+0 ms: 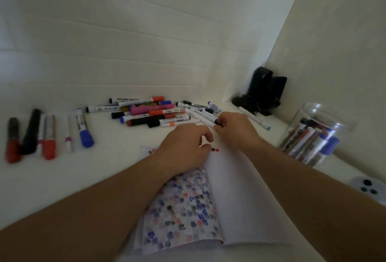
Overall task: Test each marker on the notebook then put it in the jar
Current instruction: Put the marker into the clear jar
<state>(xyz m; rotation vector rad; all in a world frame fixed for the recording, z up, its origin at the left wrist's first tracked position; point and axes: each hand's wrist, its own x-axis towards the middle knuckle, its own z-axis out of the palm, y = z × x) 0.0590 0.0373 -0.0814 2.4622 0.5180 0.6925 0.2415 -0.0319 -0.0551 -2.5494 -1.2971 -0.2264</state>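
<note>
Right hand [234, 131] on a marker [205, 118] (black cap), beyond the notebook [240, 195]

A white table [100, 169] holds an open notebook [211, 205]. Behind the notebook lies a pile of markers [154, 113]. Left of the notebook, more markers [45, 134] lie in a row. Right of it stands a clear jar [313, 136] with markers inside. Black speakers [266, 90] stand behind the jar.

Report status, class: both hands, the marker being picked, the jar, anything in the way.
Right hand gripping black-capped marker at pile's edge. Left hand resting on notebook. Jar right, partly filled. Path clear.
</note>
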